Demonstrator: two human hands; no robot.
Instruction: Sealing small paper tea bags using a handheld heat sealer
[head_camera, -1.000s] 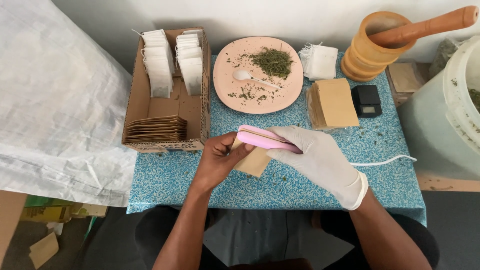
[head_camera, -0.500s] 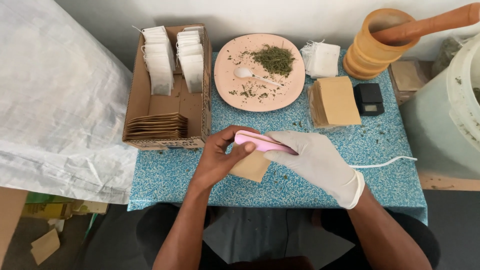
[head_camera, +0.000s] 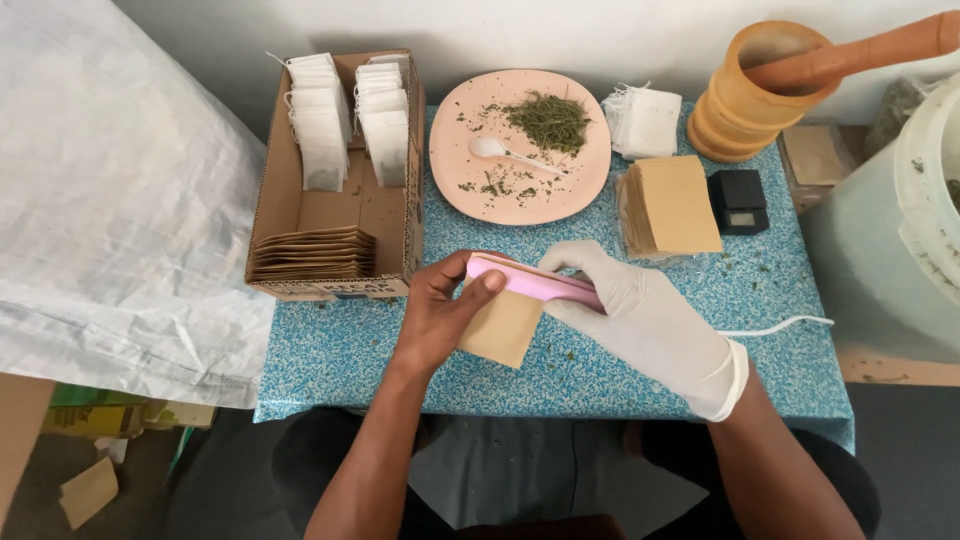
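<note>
Sealing a brown paper sachet (head_camera: 500, 328) with a pink hand sealer (head_camera: 535, 282), mid-worktop.

Left hand (head_camera: 440, 315) pinching the sachet's top edge, grip closed on it, feeding that edge into the sealer; gloved right hand (head_camera: 640, 310) wrapped around the sealer, grip closed on it, white cord (head_camera: 775, 326) trailing right. Looking partway through, judging by the layout: sealed brown sachets stacked in the near end of the cardboard box (head_camera: 268, 210), unsealed stack (head_camera: 672, 205) waiting far right. Sitting far: pink plate (head_camera: 450, 150) with dried herb and white spoon (head_camera: 500, 151), black scale (head_camera: 738, 201), wooden mortar (head_camera: 745, 100). Nothing blocking the hands.
</note>
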